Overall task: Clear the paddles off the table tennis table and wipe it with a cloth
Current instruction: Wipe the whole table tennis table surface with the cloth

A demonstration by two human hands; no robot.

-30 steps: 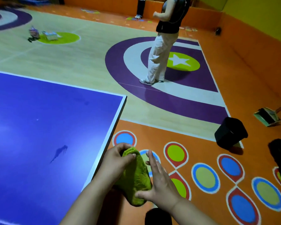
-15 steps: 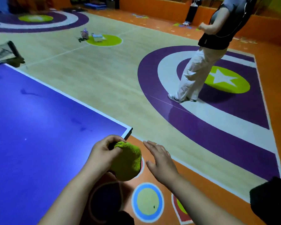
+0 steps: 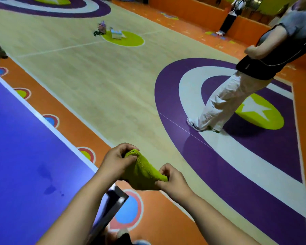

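Note:
A green fluffy cloth (image 3: 142, 171) is stretched between both hands just past the corner of the blue table tennis table (image 3: 21, 156). My left hand (image 3: 116, 160) pinches its upper end, thumb and fingers curled round the fabric. Lower right, my right hand (image 3: 171, 179) pinches the other end. The cloth hangs in the air above the orange floor, not touching the table. A few dark wet smudges (image 3: 47, 181) mark the table surface. No paddles are in view.
A person in white trousers (image 3: 224, 103) stands on the purple floor ring to the right. Another person (image 3: 231, 16) stands by the far orange wall. A bag and a small box (image 3: 116, 33) lie on a green floor circle far ahead. The table's corner bracket (image 3: 113, 200) juts out below my left arm.
My right hand, open beside the cloth before, now pinches its lower end and the cloth is pulled out between both hands. The view has swung left along the table edge.

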